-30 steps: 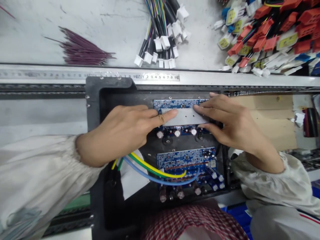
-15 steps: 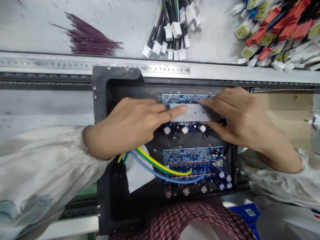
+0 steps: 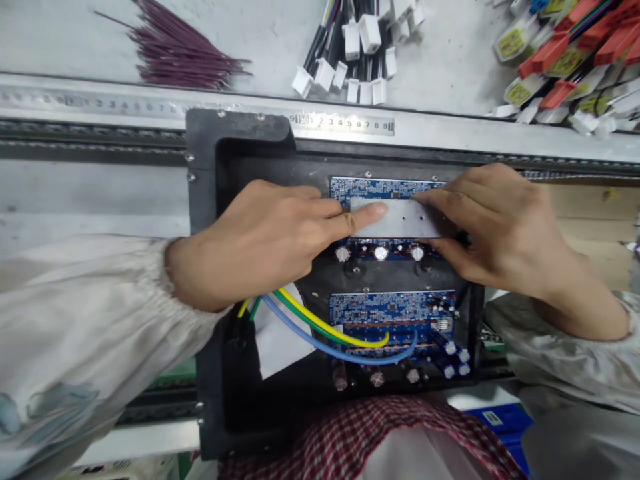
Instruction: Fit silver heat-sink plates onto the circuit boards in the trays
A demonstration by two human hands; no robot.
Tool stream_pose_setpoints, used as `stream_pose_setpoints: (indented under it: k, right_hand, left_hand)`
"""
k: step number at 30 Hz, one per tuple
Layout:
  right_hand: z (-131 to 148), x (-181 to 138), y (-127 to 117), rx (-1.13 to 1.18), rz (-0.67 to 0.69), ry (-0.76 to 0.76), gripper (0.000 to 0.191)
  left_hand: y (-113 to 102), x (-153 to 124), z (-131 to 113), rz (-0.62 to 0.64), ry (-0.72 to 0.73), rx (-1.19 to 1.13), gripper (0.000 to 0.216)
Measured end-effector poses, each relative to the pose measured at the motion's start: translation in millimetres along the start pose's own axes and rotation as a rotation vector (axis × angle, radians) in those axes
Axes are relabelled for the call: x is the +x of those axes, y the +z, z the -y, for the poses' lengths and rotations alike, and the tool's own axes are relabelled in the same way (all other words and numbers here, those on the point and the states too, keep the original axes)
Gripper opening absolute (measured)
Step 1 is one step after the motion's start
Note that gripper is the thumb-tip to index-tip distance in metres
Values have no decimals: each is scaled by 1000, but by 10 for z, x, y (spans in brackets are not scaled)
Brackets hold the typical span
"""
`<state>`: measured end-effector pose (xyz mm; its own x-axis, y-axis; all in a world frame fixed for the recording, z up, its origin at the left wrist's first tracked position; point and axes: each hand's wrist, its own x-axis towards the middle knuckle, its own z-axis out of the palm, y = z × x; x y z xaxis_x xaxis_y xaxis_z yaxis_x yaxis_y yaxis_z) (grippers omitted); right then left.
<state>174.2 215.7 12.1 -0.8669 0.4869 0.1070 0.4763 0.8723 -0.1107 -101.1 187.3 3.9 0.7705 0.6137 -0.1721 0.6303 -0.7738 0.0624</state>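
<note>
A flat grey metal plate (image 3: 395, 217) with small holes lies over the upper blue circuit board (image 3: 365, 187), inside a black housing (image 3: 203, 280). My left hand (image 3: 273, 237) reaches in from the left, its index finger stretched out and pressing on the plate; a tan band circles that finger. At the plate's right end, my right hand (image 3: 500, 230) grips it with fingers on the far edge and thumb on the near edge. A lower circuit board (image 3: 365, 307) sits nearer me, with yellow, green and blue wires (image 3: 320, 343) running to it.
Beyond a metal rail with a ruler scale (image 3: 345, 124) lie purple wires (image 3: 180, 50), black cables with white connectors (image 3: 353, 40), and orange and white connectors (image 3: 560, 57). White paper (image 3: 280, 347) lies in the housing. Cardboard (image 3: 590, 220) is at right.
The view has shifted a little, so the housing and bench appear slightly higher and further right. Both hands stay on the metal plate, with no clear change of hold.
</note>
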Motion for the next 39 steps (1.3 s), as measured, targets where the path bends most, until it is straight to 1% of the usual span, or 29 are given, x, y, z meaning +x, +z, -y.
stream_pose_setpoints:
  k: [3, 6, 8, 12, 16, 18, 20, 22, 26, 29, 34, 39]
  right_hand:
    - [-9, 12, -7, 31, -12, -21, 33]
    - [11, 12, -14, 48, 20, 51, 32]
    - [27, 3, -13, 16, 33, 73, 33]
    - [48, -22, -2, -69, -2, 19, 36]
    - [66, -30, 13, -89, -11, 60, 34]
    - [71, -25, 23, -87, -32, 50, 32]
    - [74, -16, 28, -73, -54, 48, 31]
    - [77, -4, 23, -40, -52, 80, 30]
    - [77, 31, -23, 78, 57, 192, 28]
    - [68, 50, -48, 138, 105, 226, 29]
    - [68, 39, -11, 90, 108, 224, 33]
    - [54, 27, -6, 74, 113, 229, 36]
  left_hand:
    - [18, -5, 2, -35, 10, -3, 61]
    - [24, -6, -4, -46, 12, -4, 60]
    - [16, -3, -9, -19, 10, 5, 60]
    - [-8, 5, -19, 39, -9, 17, 64]
    - [-22, 7, -35, 100, -43, -39, 66]
    - [-20, 7, -42, 112, -65, -82, 65]
    - [-10, 3, -42, 82, -80, -128, 65]
    - [10, -4, -34, 27, -62, -154, 65]
    - [65, -25, -5, -82, 20, -72, 62]
    - [87, -40, 9, -153, 62, -9, 56]
    - [75, -49, 15, -182, 76, 2, 52]
    - [76, -40, 11, -164, 76, 17, 53]
